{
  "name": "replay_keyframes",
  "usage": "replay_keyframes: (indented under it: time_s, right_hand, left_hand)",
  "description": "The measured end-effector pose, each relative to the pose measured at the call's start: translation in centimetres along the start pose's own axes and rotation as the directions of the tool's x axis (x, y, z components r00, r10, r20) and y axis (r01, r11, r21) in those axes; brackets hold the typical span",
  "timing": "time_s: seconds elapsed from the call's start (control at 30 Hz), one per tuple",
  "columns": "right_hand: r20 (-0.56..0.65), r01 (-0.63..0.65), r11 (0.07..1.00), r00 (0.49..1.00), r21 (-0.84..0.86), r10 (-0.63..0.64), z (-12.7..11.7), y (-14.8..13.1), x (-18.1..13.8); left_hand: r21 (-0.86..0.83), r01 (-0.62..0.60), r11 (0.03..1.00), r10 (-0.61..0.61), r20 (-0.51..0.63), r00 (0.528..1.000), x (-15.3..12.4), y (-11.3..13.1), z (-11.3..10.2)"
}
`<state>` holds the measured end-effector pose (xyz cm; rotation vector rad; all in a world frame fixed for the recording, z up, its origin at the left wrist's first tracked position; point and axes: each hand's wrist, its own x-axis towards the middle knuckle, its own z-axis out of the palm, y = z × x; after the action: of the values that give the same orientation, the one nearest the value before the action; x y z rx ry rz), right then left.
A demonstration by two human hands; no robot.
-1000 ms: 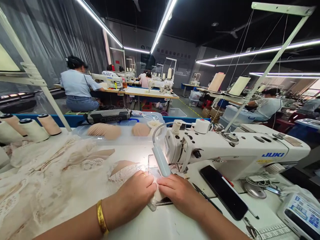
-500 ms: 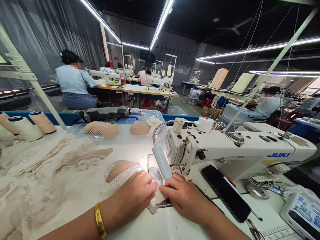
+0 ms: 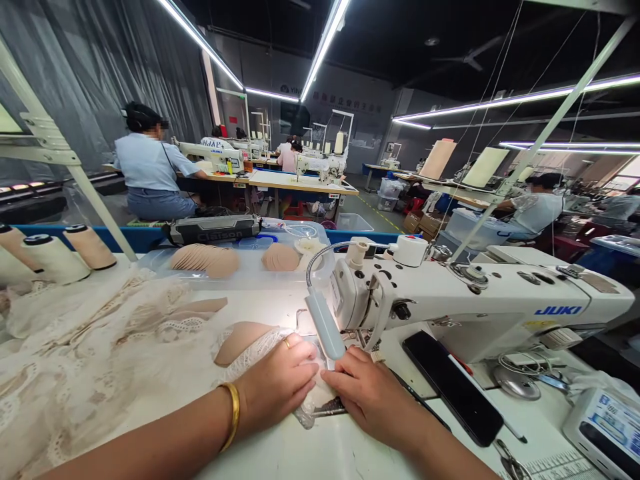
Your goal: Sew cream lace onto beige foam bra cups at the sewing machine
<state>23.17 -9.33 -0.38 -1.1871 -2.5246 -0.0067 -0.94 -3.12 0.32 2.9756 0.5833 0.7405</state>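
Observation:
My left hand (image 3: 283, 379), with a gold ring and bangle, lies closed on white lace fabric (image 3: 255, 352) left of the needle area. Joined to the lace is a beige fabric cup piece (image 3: 239, 341). My right hand (image 3: 373, 395) has its thumb and fingers pressed together on the fabric's right edge, close to the left fingertips. Just above the hands stands the head of a white JUKI sewing machine (image 3: 425, 287). A small grey lamp (image 3: 325, 327) on a bent neck hides the needle and presser foot.
Loose lace pieces (image 3: 100, 360) cover the table's left side. Behind them are thread cones (image 3: 55, 260) and a clear plastic tray (image 3: 240, 277) with stacked beige pads (image 3: 205, 259). A black phone (image 3: 453, 387) lies right of my right hand. A co-worker (image 3: 155, 167) sits farther back.
My left hand has slid slightly right and its wrist has turned, shifting the bangle right. The lace has moved a little right with it. My right hand stays almost in place.

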Motion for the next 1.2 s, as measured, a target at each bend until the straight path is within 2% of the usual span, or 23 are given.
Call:
replay_keyframes:
  time_s: [0.1, 0.23, 0.5, 0.9, 1.2]
  right_hand:
    - [0.02, -0.031, 0.999, 0.999, -0.017, 0.032, 0.0, 0.3, -0.1]
    - [0.063, -0.062, 0.998, 0.996, -0.026, 0.064, -0.2, 0.5, -0.1]
    - [0.092, -0.079, 0.997, 0.993, 0.004, 0.078, -0.4, 0.4, 0.1]
    - [0.014, -0.089, 0.995, 0.996, 0.042, 0.089, -0.3, 0.5, 0.1]
    - [0.061, -0.116, 0.993, 0.991, -0.003, 0.116, -0.2, 0.3, 0.0]
  left_hand:
    - [-0.026, -0.049, 0.998, 0.049, -0.008, 0.999, 1.0, -0.5, 0.6]
    - [-0.031, -0.012, 0.999, 0.014, 0.05, 0.999, 1.9, -0.9, 0.9]
    - [-0.099, 0.045, 0.994, -0.034, 0.107, 0.994, 1.6, -1.7, 0.4]
    - [-0.22, -0.024, 0.975, 0.024, -0.004, 1.0, 2.7, -2.2, 0.7]
    - [-0.085, -0.071, 0.994, 0.073, 0.02, 0.997, 2.6, -2.2, 0.5]
